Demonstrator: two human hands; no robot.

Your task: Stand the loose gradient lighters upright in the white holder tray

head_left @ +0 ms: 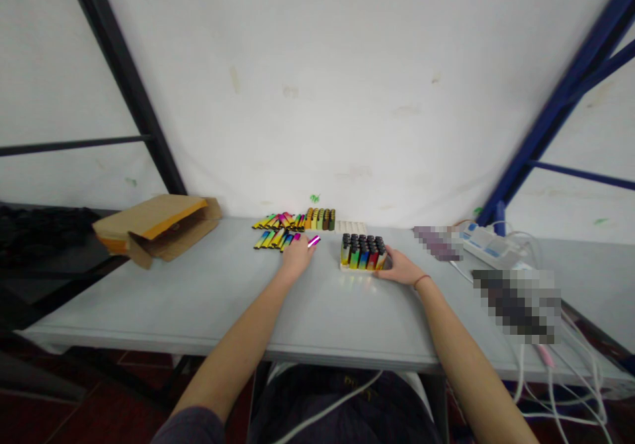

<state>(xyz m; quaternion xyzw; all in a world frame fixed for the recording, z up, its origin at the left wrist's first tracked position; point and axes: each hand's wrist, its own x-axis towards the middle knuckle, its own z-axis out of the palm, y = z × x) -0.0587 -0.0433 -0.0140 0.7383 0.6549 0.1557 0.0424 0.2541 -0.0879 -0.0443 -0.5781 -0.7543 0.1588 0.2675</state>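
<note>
Black-topped lighters (364, 257) upright in tray (358, 270)

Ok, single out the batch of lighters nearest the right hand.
The upright, black-topped lighters in the front tray, beside the right hand; the other upright batch stands farther back, and the loose lighters lie down.

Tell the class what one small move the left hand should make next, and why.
Probably the left hand should lift the pink lighter toward the nearer white tray: the lighter sits at that hand's fingertips and the right hand is against the tray's right side, as if steadying it. Upright lighters stand in it; I cannot tell whether there is room for another.
</note>
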